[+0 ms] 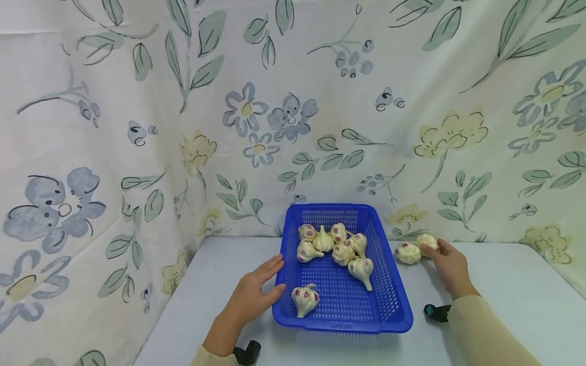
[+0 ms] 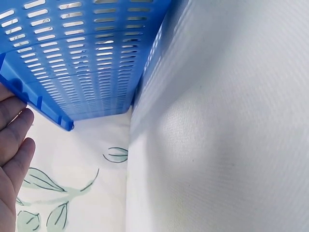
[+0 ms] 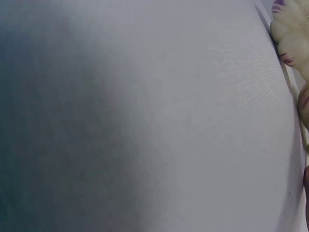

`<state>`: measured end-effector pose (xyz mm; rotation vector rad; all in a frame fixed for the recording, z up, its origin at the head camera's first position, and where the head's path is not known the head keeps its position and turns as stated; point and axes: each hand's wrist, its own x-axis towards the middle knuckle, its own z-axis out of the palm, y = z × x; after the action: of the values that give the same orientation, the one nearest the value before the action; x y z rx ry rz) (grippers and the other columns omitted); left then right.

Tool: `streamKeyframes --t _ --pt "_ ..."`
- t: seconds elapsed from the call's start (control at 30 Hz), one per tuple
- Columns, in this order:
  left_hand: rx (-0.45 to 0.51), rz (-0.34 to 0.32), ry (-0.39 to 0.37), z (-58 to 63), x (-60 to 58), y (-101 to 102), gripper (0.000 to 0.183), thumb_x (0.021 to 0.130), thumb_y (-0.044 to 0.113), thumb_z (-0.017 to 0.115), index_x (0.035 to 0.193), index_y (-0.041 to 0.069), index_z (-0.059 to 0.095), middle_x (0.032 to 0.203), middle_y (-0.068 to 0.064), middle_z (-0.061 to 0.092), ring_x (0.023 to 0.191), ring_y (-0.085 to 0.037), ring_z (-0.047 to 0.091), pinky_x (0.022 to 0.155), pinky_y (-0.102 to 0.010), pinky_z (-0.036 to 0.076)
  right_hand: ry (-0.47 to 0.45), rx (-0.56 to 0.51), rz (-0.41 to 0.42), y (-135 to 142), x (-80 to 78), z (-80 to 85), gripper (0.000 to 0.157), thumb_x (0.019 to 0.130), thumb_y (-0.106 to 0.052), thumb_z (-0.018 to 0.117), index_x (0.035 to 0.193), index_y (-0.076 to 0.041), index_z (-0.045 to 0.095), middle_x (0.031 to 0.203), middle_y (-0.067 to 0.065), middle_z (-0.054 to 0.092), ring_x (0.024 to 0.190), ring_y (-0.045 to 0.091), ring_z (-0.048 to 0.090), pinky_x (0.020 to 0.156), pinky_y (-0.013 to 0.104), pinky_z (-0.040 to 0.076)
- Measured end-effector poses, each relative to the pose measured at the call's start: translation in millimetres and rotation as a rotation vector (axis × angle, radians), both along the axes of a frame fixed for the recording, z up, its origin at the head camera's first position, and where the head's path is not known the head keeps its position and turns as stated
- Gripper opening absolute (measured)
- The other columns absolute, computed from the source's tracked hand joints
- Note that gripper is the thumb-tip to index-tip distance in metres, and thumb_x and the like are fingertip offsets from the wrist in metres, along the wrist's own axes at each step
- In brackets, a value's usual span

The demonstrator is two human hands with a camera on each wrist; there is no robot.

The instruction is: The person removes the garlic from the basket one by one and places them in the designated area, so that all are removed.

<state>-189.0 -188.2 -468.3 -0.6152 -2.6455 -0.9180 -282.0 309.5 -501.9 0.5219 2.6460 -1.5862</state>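
Head view: eight bulbs are in the basket, two outside at right. Right hand pinches the farther one; left hand, fingers extended, touches the basket's left rim.

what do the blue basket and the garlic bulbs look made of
The blue basket looks like moulded plastic, slightly glossy, judging by its regular slots. The garlic bulbs look smooth; their purple patches may be painted, but real garlic remains possible.
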Motion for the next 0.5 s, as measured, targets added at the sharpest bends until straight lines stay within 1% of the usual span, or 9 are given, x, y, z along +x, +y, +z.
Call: streamKeyframes --t 0.13,0.23,0.37,0.5 --pt "-0.017 -0.009 0.014 0.3 -0.1 1.8 0.055 0.091 0.035 0.067 0.141 0.015 0.056 0.151 0.009 0.046 0.138 -0.015 0.046 0.109 -0.042 0.044 -0.015 0.003 0.002 1.8 3.1 3.0 0.101 0.090 -0.070 0.047 0.158 -0.008 0.006 0.162 0.022 0.008 0.148 0.046 0.013 0.116 0.063 0.024" --pt "-0.030 -0.006 0.018 2.2 0.7 2.3 0.055 0.091 0.036 0.066 0.141 0.016 0.056 0.151 0.008 0.046 0.138 -0.015 0.046 0.109 -0.043 0.044 0.004 -0.003 0.005 0.2 2.9 8.3 0.098 0.091 -0.068 0.047 0.158 -0.009 0.006 0.163 0.021 0.007 0.148 0.046 0.012 0.115 0.064 0.024" --pt "-0.039 0.008 -0.005 4.7 1.9 1.6 0.056 0.091 0.038 0.066 0.142 0.017 0.055 0.152 0.008 0.045 0.140 -0.013 0.043 0.111 -0.043 0.043 0.073 0.003 0.024 -7.0 -1.3 21.3 0.096 0.092 -0.065 0.050 0.158 -0.010 0.008 0.163 0.019 0.008 0.149 0.044 0.012 0.114 0.065 0.025" --pt "-0.043 0.010 -0.016 6.2 2.5 1.0 0.056 0.092 0.039 0.065 0.143 0.017 0.053 0.153 0.009 0.043 0.141 -0.012 0.041 0.111 -0.042 0.042 0.153 0.029 0.067 -16.3 -3.6 41.2 0.095 0.092 -0.063 0.053 0.158 -0.010 0.011 0.163 0.018 0.010 0.148 0.046 0.012 0.113 0.068 0.024"
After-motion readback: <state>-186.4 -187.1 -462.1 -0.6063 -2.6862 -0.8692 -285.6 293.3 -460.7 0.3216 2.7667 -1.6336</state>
